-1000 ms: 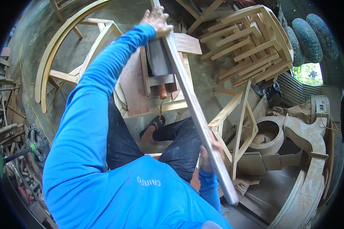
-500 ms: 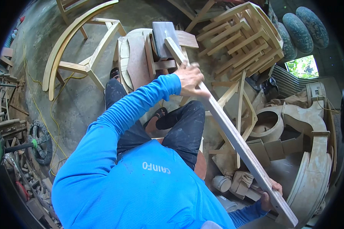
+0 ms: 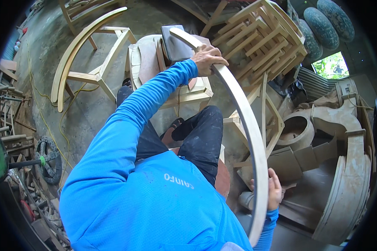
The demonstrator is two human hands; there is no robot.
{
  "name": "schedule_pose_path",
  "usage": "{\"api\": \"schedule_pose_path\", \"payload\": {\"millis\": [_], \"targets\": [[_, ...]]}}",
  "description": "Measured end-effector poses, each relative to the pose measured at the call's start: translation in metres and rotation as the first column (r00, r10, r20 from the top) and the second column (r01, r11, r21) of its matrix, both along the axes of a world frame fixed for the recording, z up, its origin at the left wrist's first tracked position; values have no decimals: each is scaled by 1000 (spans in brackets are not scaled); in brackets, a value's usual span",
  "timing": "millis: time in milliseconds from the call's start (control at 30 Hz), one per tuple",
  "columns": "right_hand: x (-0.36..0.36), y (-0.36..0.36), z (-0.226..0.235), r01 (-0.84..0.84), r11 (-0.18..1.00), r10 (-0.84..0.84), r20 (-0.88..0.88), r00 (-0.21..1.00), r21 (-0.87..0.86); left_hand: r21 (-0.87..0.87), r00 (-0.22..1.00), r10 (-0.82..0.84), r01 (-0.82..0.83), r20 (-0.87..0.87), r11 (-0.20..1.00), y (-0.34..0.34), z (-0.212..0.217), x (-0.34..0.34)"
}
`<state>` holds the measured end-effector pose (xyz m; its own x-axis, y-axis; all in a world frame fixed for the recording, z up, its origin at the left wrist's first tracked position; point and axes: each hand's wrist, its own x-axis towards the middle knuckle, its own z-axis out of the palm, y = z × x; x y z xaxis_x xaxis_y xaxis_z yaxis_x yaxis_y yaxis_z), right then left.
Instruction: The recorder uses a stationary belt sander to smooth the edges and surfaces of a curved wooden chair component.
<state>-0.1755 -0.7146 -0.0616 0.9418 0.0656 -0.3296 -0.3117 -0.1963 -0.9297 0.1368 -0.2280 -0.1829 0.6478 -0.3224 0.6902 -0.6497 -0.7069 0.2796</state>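
A long, curved, pale wooden rail [image 3: 249, 121] slants across the front of me, from a grey pad down to the lower right. My left hand [image 3: 209, 58] is closed over its upper part, with the arm stretched across my body. Low on the right, my right hand [image 3: 274, 192] is partly behind the rail. Its fingers show on the outer side and a fingertip on the inner side, in a loose grip. Beneath the rail's upper end sits the grey pad [image 3: 175, 47], on a wooden stand [image 3: 188, 94] before my knees.
Another pair of curved wooden pieces leans on a chair frame [image 3: 107, 62] at the far left. Stacked wooden frames [image 3: 264, 37] stand at the far right. A carved pale wooden piece [image 3: 343, 201] lies on the right. A yellow cord [image 3: 40, 121] runs across the left floor.
The rail has turned so its curved side faces up, and its lower end has swung left toward me. My right hand has moved up and left; its fingers look looser.
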Motion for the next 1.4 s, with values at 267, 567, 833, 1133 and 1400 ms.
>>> {"api": "schedule_pose_path", "payload": {"millis": [267,567,833,1133,1400], "targets": [[18,106,27,-417,895,446,-294,846,158,-61,964,204,-196,171,979,-60,2,-45],[47,61,61,-375,677,563,118,818,-633,-68,974,134,-123,180,990,-32,24,-50],[87,139,131,-368,419,680,18,733,-830,-222,999,-46,51,27,974,24,49,-44],[112,149,-76,-238,526,690,246,681,-817,-161,999,-6,1,-32,987,62,-7,-13],[144,210,-170,-232,697,585,350,732,-679,107,962,161,-141,-221,984,107,-20,22]]}}
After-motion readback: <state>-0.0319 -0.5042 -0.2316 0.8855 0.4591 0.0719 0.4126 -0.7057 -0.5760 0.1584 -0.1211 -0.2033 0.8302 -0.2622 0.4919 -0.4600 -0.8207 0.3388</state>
